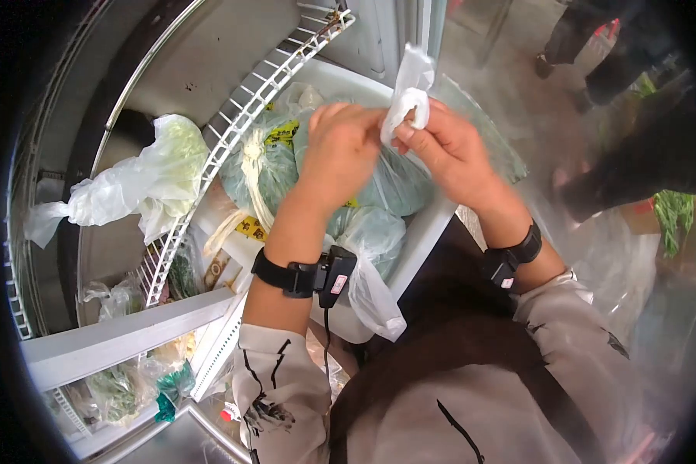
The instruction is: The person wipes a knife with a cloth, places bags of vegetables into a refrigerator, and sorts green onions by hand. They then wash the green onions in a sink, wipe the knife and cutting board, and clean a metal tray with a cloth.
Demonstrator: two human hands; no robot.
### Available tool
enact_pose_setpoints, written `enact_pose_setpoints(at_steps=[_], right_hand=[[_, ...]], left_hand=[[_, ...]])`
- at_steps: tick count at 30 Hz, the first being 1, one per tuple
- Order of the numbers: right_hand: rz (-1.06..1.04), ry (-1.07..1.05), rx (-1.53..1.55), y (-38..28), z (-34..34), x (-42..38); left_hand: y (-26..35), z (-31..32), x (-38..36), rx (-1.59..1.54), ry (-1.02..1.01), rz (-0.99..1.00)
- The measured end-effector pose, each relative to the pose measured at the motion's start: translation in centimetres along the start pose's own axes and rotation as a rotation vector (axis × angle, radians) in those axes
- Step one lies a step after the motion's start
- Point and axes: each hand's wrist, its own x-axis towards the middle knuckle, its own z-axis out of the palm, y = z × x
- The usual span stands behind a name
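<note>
Between my hands, over a white bin, is the looped, twisted end of a thin white plastic bag (410,99). My right hand (460,155) pinches it between thumb and fingers from the right. My left hand (339,147) is closed, its fingertips at the bag's left edge and partly hidden. Just below my hands lies a tied clear bag (398,182) with greenish contents. Another bag (278,166) with a cream-coloured tie and yellow printed labels sits left of it, partly behind my left forearm. A knotted white bag (375,298) hangs over the bin's near side.
The white bin (425,240) stands beside an open fridge with a white wire shelf (267,85). On that shelf lies a wrapped pale-green vegetable (174,151). Bagged greens (120,390) fill a lower compartment. At right are people's dark-clothed legs (634,162) and leafy greens (675,220).
</note>
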Motion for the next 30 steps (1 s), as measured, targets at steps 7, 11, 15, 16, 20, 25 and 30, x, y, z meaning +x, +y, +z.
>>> enact_pose_setpoints(at_steps=[7, 11, 15, 16, 20, 25, 30], right_hand=[[-0.05, 0.133, -0.24, -1.4, 1.7, 1.1], [-0.132, 0.066, -0.691, -0.7, 0.8, 1.3], [-0.103, -0.161, -0.613, -0.1, 0.3, 1.1], [-0.073, -0.259, -0.589, -0.8, 0.1, 0.9], [-0.123, -0.115, -0.355, 0.2, -0.3, 1.2], [0.169, -0.051, -0.031, 2.7, 1.4, 3.4], [0.269, -0.161, 0.05, 3.3, 0.8, 4.5]], left_hand=[[0.1, -0.8, -0.2, 0.086, -0.025, 0.05], [0.2, -1.8, -0.1, -0.61, -0.158, -0.544], [-0.8, -2.5, -0.9, -0.681, -0.107, -0.472], [-0.7, -2.3, -1.1, -0.658, -0.088, -0.493], [-2.0, -1.1, -1.1, -0.14, 0.026, 0.018], [-1.2, -1.7, 0.5, 0.22, 0.185, 0.351], [-1.8, -1.3, 1.2, 0.287, 0.239, 0.358]])
